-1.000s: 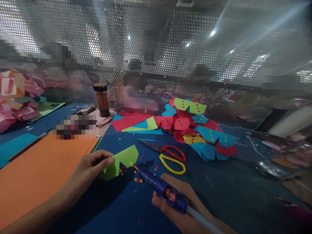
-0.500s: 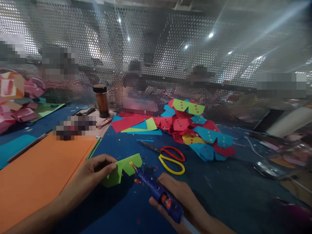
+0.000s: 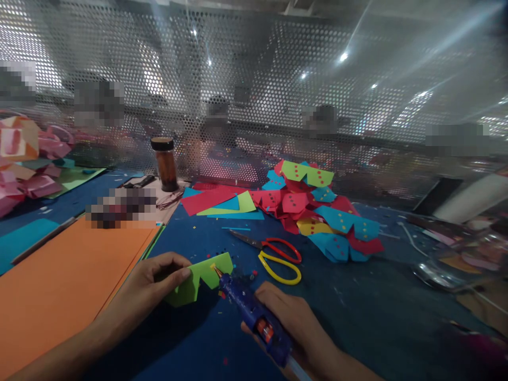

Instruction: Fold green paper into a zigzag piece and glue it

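Between thumb and fingers, my left hand (image 3: pixel 164 278) pinches the left part of a green paper cutout (image 3: pixel 206 271) with a notch in its lower edge. My right hand (image 3: pixel 291 317) is wrapped round a blue glue gun (image 3: pixel 248 307), a clear glue stick poking from its rear end. The gun's metal tip meets the cutout at a tiny yellow paper piece (image 3: pixel 213 266). Small coloured paper bits lie on the blue tabletop around the cutout. Just beyond the gun rest scissors (image 3: pixel 273 255) with one red and one yellow handle loop, blades pointing left.
A pile of dotted paper cutouts (image 3: pixel 313 209) lies at the back right, beside coloured sheets (image 3: pixel 222 203). Orange card (image 3: pixel 75 275) covers the left side. A dark-lidded jar (image 3: pixel 164 165) stands before the perforated metal screen (image 3: pixel 254 79). Pink paper shapes (image 3: pixel 32 164) sit far left.
The rear of the glue gun has swung slightly left while its tip stays on the yellow piece. The cutout's right end has dipped a little. My left hand keeps its pinch.
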{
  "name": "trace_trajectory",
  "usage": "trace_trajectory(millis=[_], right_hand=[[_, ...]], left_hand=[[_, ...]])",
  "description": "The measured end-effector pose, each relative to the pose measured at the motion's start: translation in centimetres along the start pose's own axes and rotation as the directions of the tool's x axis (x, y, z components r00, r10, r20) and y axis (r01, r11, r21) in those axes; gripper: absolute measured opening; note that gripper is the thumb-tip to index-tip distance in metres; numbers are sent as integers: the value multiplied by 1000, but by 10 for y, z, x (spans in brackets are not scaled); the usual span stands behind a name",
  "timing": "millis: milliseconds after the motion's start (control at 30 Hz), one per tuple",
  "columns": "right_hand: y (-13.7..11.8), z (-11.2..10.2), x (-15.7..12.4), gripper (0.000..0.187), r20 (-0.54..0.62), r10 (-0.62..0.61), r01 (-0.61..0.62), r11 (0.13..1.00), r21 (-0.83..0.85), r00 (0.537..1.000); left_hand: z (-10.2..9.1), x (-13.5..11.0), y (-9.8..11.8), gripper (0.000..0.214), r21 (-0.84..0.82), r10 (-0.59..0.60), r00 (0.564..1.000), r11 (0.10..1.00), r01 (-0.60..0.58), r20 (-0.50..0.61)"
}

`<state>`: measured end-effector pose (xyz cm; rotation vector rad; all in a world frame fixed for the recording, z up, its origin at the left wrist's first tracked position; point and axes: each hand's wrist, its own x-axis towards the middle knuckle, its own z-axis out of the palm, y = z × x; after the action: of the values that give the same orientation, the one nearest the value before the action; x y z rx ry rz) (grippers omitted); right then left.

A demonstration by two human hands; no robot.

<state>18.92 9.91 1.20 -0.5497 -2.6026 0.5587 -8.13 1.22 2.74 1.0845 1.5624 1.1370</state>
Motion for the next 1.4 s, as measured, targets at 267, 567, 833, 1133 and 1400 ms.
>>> trace_trajectory(millis=[267, 567, 833, 1133, 1400], right_hand=[[2, 3, -2, 14, 8, 13, -12, 1000, -28, 1000], [-6, -1, 3, 10, 14, 26, -25, 999, -42, 1000], [-2, 1, 1, 14, -26, -13, 12, 999, -41, 1000], [-1, 3, 1, 10, -10, 5, -6, 1000, -29, 1000], [-2, 2, 0, 15, -19, 4, -5, 999, -49, 1000]], left_hand=[[0, 0, 2, 30, 15, 9, 1000, 1000, -9, -11], [2, -2, 3, 34, -41, -16, 1000, 999, 17, 9], [2, -1, 3, 32, -34, -7, 1000, 999, 7, 7], [2, -2, 4, 31, -24, -9, 1000, 1000, 9, 12], [1, -1, 4, 33, -32, -10, 1000, 999, 10, 1]])
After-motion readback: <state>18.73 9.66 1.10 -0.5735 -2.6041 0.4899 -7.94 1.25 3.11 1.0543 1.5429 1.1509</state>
